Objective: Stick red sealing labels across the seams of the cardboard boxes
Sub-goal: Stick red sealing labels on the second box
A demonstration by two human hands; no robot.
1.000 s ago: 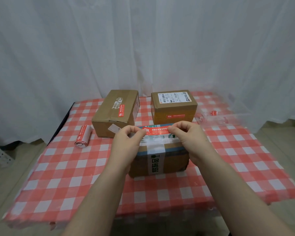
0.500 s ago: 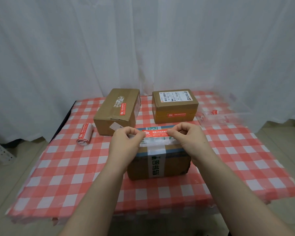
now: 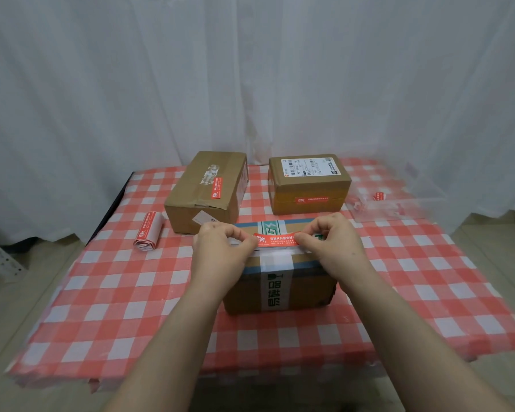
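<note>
label roll left of long box; clear bag right of waybill box.

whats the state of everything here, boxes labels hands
near box, closed, taped
red label, stretched over the near box's top, held at both ends
left hand, pinches the red label's left end
right hand, pinches its right end
far left box, closed, red sticker on top
far right box, closed, red sticker across its front seam
label roll, rolled up, lying on its side
clear bag, lying flat
</note>
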